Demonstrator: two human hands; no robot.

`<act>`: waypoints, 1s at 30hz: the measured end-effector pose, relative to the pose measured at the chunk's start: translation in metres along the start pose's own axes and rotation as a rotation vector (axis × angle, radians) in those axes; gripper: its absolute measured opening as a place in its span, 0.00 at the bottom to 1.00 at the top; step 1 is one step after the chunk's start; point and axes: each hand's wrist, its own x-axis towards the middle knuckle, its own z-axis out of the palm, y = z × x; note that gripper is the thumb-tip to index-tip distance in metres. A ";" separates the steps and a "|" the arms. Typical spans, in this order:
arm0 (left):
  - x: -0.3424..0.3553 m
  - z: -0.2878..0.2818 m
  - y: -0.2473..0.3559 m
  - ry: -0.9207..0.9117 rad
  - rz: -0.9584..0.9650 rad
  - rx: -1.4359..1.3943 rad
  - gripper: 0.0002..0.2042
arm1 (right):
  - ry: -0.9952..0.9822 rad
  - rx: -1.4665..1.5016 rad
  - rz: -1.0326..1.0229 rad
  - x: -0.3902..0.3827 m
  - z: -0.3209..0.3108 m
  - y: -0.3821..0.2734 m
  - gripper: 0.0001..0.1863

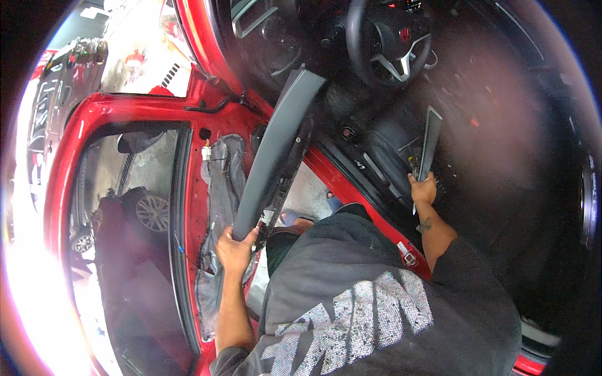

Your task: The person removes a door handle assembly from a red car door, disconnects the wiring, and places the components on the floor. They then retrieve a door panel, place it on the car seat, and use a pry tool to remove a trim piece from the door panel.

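My left hand [234, 249] grips the lower end of a long dark grey trim panel [278, 128], which slants up across the open red door [80, 153]. My right hand [424, 189] is closed around the lower end of a narrower dark piece with a pale edge [431, 138], held over the dark car interior. Beside my left hand, the bare inner door shows a wrinkled grey sheet [221, 182], a pale connector [206, 152] and small holes.
A steering wheel [355, 44] is at the top. The red sill [345, 188] runs diagonally beside me, with my sandalled feet on the floor [302, 191] below. Door glass [135, 263] fills the lower left, and a dark vehicle [66, 88] stands beyond.
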 end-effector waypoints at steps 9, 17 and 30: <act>-0.055 -0.002 -0.012 0.131 -0.067 0.012 0.21 | -0.323 -0.285 -0.070 -0.002 0.006 -0.054 0.44; -0.114 -0.045 -0.020 0.041 -0.195 -0.018 0.18 | -0.301 -0.427 -0.242 0.017 0.034 -0.052 0.38; -0.172 -0.074 -0.003 0.043 -0.297 0.021 0.19 | -0.357 -0.352 -0.239 0.031 0.036 -0.023 0.27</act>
